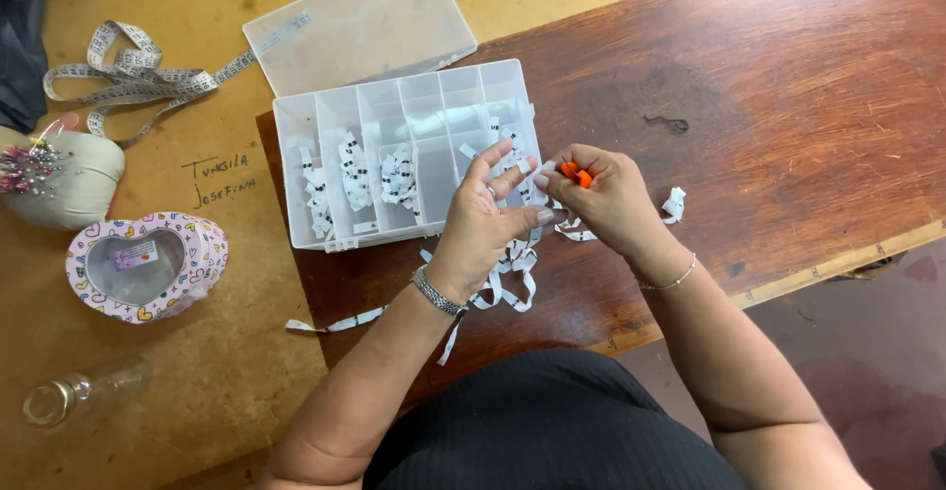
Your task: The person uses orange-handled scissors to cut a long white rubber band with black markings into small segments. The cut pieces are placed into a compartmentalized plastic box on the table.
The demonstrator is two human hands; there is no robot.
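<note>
Just beside the compartment box's [296,175] front edge, both hands [483,219] [601,199] pinch white label strip [512,278], right gripping orange snips [574,173].

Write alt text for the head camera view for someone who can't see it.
Two hands work over a wooden table: the left hand holds a white label strip, the right hand grips a small orange tool. Behind them sits an open clear compartment box holding cut labels.
</note>
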